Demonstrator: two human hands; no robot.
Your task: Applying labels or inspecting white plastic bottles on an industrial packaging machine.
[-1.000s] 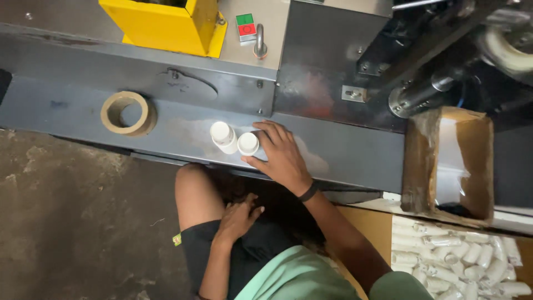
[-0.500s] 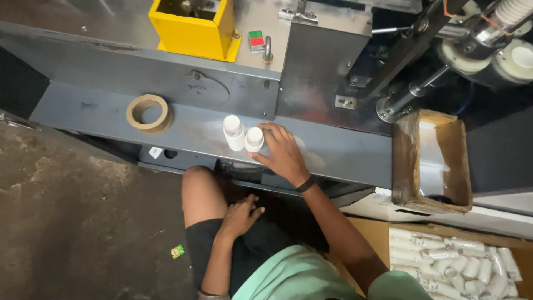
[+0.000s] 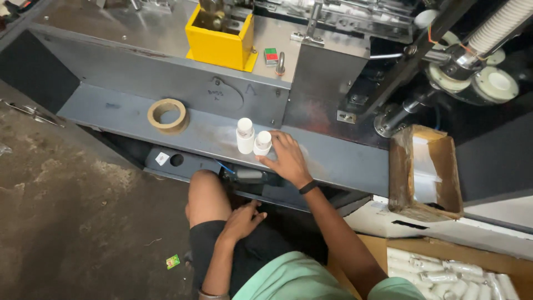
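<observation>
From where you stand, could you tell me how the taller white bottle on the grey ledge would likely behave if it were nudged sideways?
The taller white bottle stands upright and narrow, so it would probably tip rather than slide. It looks like light plastic, likely easy to shift. The shorter white bottle stands close beside it, by the right hand, and might get knocked over too. Once down, its round body could roll along the grey ledge.

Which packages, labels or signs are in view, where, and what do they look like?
Two white plastic bottles: upright on the grey ledge, touched by the right hand.
Small red-and-green label: on the machine top beside the yellow box.
Small white square sticker: on the dark housing under the ledge.
Open brown cardboard box: right of the ledge.
Green scrap wrapper: on the floor.
</observation>
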